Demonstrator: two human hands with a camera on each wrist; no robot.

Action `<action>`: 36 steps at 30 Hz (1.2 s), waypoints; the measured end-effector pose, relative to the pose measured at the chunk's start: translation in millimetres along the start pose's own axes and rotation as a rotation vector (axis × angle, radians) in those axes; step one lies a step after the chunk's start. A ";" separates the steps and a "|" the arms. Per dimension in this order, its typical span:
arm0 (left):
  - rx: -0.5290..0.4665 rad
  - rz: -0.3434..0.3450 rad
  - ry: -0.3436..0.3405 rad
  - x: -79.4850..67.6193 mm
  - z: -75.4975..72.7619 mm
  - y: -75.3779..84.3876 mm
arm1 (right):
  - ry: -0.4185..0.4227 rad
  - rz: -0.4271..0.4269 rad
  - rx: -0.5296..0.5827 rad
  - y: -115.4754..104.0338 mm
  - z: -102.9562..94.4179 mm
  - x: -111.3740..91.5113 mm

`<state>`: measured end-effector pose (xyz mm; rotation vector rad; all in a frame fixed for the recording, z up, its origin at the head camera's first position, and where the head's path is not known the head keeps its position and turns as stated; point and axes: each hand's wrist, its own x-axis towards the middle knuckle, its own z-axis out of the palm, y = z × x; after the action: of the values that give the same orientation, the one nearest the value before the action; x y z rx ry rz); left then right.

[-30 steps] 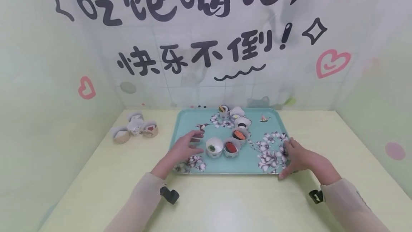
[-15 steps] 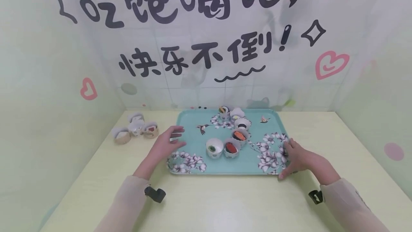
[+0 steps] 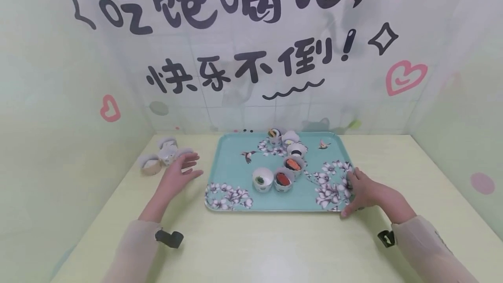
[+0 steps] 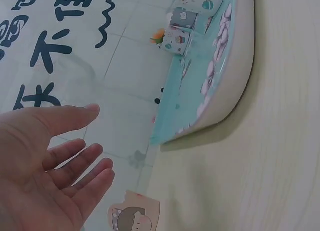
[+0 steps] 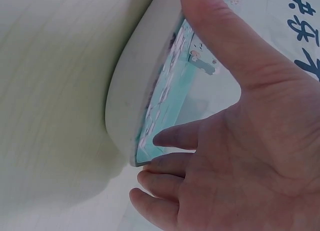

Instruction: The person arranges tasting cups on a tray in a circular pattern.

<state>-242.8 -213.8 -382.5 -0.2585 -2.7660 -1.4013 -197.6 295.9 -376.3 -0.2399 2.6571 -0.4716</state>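
Note:
My left hand (image 3: 178, 176), fingers loosely spread and holding nothing, is over the table left of the tray, overlapping one cup of the left cluster in the head view. Behind it stand several small printed paper cups, among them a white one (image 3: 167, 155) and a tan one (image 3: 150, 167). My right hand (image 3: 365, 192) rests at the near right corner of the turquoise flowered tray (image 3: 232, 165), fingers along the side rim, thumb at the front corner. In a curved row on the tray, several paper cups hold sushi-like pieces, including a red-topped one (image 3: 283, 179) and an orange-topped one (image 3: 294, 165).
A white cup (image 3: 262, 181) with a green garnish stands at the row's near end. The pale table (image 3: 267, 248) meets a printed backdrop (image 3: 243, 91) behind the tray. Side walls (image 3: 456, 143) border the table at left and right.
My left hand has moved left, from beside the green-garnished cup across the tray's left edge to the cup cluster. The right hand stays at the tray corner.

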 end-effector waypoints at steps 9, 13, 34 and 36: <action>0.018 -0.055 0.125 -8.3 -21.4 -16.0 | 0.002 0.009 -0.025 1.3 1.2 1.3; 0.050 -0.088 0.181 -10.1 -29.9 -24.5 | 0.004 0.009 -0.030 1.0 1.0 1.0; 0.074 -0.386 0.408 -11.7 -66.8 -54.6 | 0.001 0.010 0.007 0.2 -0.7 0.8; 0.068 -0.399 0.409 -10.8 -68.4 -59.5 | -0.002 0.015 0.006 0.3 0.2 0.9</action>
<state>-245.1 -304.7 -390.5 0.5490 -2.5912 -1.2410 -198.3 295.9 -376.9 -0.2188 2.6533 -0.4748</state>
